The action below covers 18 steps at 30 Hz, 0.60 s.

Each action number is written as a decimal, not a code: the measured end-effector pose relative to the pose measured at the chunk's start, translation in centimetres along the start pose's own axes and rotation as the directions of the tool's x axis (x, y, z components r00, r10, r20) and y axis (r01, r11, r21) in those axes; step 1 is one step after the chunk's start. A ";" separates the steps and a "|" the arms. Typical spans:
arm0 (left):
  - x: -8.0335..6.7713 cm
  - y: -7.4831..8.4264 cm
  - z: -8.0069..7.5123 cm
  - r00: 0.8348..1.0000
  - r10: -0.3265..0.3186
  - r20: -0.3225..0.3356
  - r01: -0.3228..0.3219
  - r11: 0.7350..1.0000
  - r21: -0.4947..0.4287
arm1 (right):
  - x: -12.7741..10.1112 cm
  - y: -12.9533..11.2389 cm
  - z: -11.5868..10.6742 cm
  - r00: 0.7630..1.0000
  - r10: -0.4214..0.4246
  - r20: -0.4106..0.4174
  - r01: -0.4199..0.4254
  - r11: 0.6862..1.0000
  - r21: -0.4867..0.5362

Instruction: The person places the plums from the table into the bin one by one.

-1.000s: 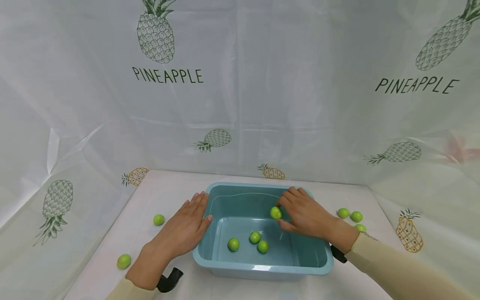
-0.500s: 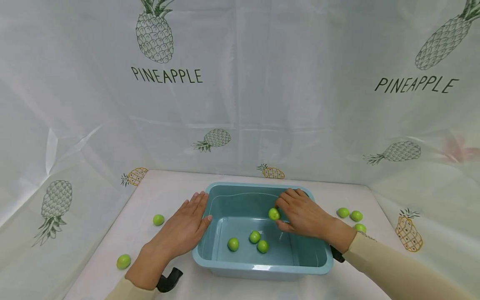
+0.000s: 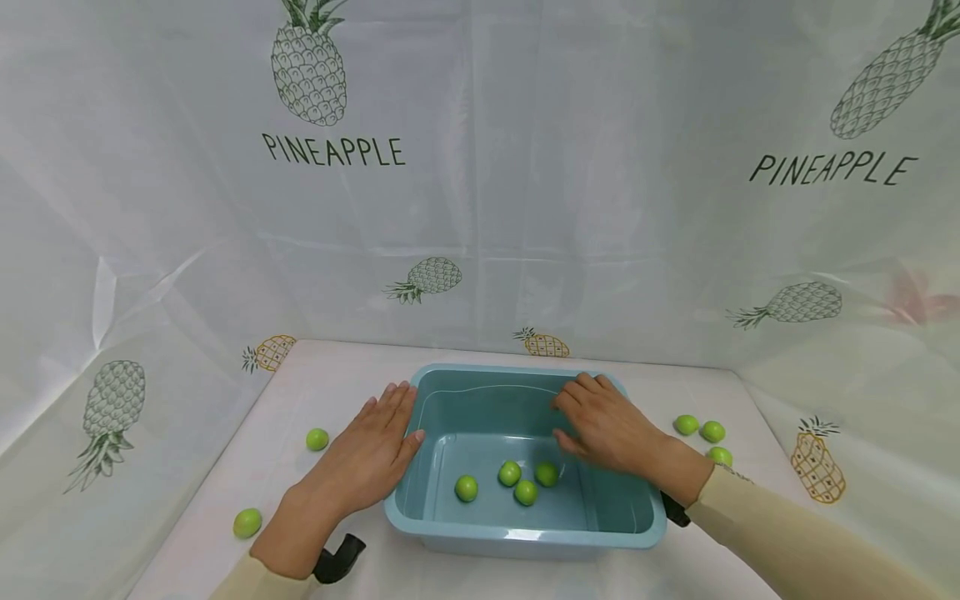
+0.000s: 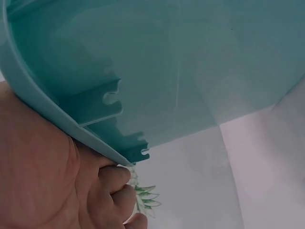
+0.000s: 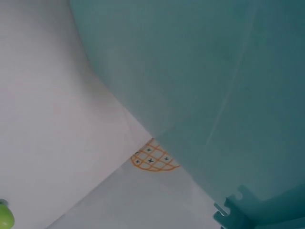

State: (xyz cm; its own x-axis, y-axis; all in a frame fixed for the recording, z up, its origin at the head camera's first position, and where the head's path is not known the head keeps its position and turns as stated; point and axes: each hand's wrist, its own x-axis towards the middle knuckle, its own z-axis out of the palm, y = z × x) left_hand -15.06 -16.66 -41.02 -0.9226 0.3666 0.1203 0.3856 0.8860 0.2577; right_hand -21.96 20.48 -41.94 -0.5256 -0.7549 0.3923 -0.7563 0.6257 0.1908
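Note:
A teal plastic tub [image 3: 427,508] stands on the white table, and several small green fruits [image 3: 509,473] lie on its floor. My left hand [image 3: 367,458] lies flat with straight fingers against the tub's left rim [image 4: 57,124]. My right hand [image 3: 603,425] hovers over the tub's right side with relaxed fingers and holds nothing. One green fruit [image 3: 546,473] lies just below its fingers. The right wrist view shows only the tub's outer wall [image 5: 205,81] and the table.
Two green fruits [image 3: 317,439] [image 3: 247,523] lie on the table left of the tub. Three more [image 3: 686,425] [image 3: 712,432] [image 3: 720,456] lie to its right. A pineapple-print curtain [image 3: 480,208] closes off the back and sides.
My right hand held a green fruit over the tub; it has let go, and the fruit now lies on the tub floor beside the others. The left hand has stayed put.

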 end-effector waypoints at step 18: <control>0.0 0.5 -0.5 1.000 0.003 0.007 -0.003 0.998 0.066 | -2.7 2.7 -1.7 0.960 0.215 -0.179 -0.221 0.975 -0.013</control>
State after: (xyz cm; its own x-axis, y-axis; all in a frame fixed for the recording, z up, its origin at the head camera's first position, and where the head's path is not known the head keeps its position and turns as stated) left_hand -14.88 -16.40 -40.39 -0.9215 0.3711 0.1141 0.3870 0.9016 0.1932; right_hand -21.93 24.51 -40.99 -0.5977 -0.5550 0.5785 -0.6164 0.7796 0.1110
